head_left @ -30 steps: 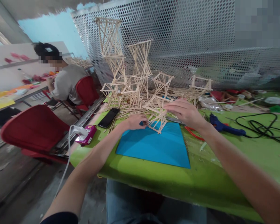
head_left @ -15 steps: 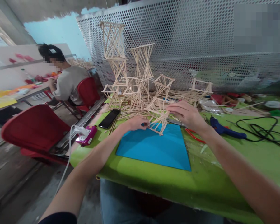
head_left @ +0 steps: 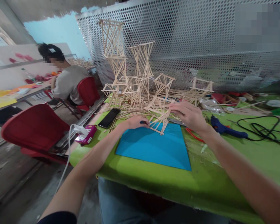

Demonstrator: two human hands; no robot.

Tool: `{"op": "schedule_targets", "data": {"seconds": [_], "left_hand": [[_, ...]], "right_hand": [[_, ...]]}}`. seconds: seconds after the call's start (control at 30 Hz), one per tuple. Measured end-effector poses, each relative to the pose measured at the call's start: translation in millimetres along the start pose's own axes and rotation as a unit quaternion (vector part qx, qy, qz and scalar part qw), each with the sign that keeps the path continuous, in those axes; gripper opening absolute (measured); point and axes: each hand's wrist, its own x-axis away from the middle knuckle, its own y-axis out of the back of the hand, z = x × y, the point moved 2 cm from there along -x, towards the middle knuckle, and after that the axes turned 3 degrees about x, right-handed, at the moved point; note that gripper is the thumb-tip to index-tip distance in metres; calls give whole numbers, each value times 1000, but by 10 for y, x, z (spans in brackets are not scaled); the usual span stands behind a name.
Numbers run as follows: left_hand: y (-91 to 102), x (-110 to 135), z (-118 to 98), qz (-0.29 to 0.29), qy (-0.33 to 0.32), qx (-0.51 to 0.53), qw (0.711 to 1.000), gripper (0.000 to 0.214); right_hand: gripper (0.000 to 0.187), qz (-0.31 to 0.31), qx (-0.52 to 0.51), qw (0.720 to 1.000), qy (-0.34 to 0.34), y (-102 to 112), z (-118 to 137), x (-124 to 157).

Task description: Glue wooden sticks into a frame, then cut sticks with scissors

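Note:
A small framework of thin wooden sticks [head_left: 160, 119] stands over the far part of a blue sheet [head_left: 151, 149]. My left hand [head_left: 138, 122] pinches its lower left corner between thumb and fingers. On the other side my right hand [head_left: 186, 112] has its fingers closed on the upper right part of the framework; the exact stick is hidden behind the fingers. Several taller stick towers [head_left: 114, 40] rise behind it, among a heap of loose sticks [head_left: 130, 112].
A blue glue gun [head_left: 228, 129] with a black cord lies on the green table [head_left: 154, 189] at right, near red-handled pliers or scissors [head_left: 194, 135]. At left are a phone [head_left: 109, 118] and a purple power strip [head_left: 87, 135]. A person [head_left: 70, 81] sits beyond a red chair [head_left: 35, 130].
Both hands stay on the stick framework. My right hand has shifted very slightly to the right; the view has tilted a little. Otherwise the scene looks the same.

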Motion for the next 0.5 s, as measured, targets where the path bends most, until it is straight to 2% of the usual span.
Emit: {"op": "schedule_targets", "data": {"seconds": [0.27,0.43,0.5], "left_hand": [[-16,-20,44,4,6,6,1000,24],[-18,-18,48,0,-3,10,1000,23],[-8,-15,29,1,-5,14,1000,22]], "right_hand": [[29,9,33,998,53,3,-107,142],[32,40,39,997,45,30,-87,167],[28,23,46,998,30,53,-71,160]]}}
